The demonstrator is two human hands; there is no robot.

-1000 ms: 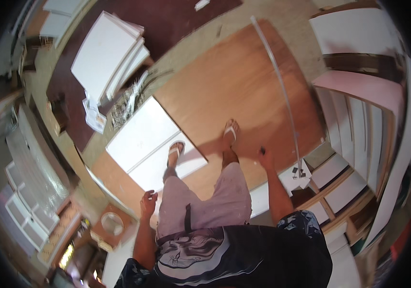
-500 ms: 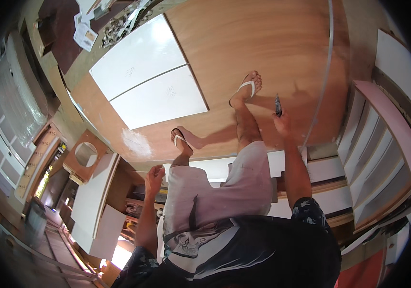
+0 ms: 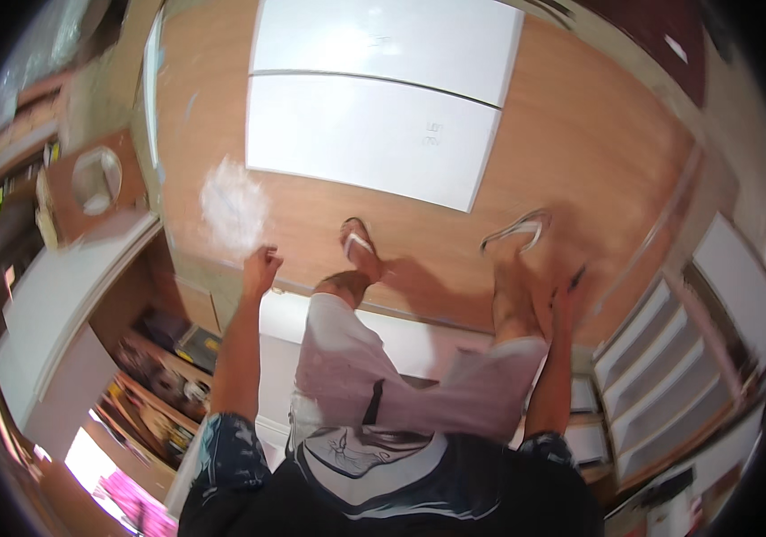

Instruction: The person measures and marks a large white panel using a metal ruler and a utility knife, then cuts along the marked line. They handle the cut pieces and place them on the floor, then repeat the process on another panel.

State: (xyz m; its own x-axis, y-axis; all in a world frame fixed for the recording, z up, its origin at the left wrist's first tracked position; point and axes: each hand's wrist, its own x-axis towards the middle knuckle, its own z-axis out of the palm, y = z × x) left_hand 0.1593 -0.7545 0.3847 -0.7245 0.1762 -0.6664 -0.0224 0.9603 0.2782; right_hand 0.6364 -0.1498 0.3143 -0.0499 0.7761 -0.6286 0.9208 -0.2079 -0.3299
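Observation:
My right hand [image 3: 564, 299] is closed around a slim dark utility knife [image 3: 577, 278], blurred by motion, low over the brown board beside my right leg. My left hand [image 3: 262, 268] hangs in front of my left thigh, its fingers loosely bent and a little apart from the thumb; nothing shows in it. Beyond it, a whitish rubbed patch [image 3: 234, 204] marks the brown board. Two white panels [image 3: 356, 134] lie edge to edge on that board ahead of my feet, the nearer one bearing faint pencil marks.
I stand in sandals on the large brown board [image 3: 195, 116]. A white-topped cabinet [image 3: 61, 291] stands at the left, with a wooden piece with a round hole [image 3: 97, 182] at its far end. At the right leans a shelved white unit [image 3: 660, 376].
My view and body have turned right, so the panels now lie straight ahead. My feet have stepped to new spots. The knife stays in my right hand, now lower and nearer my leg.

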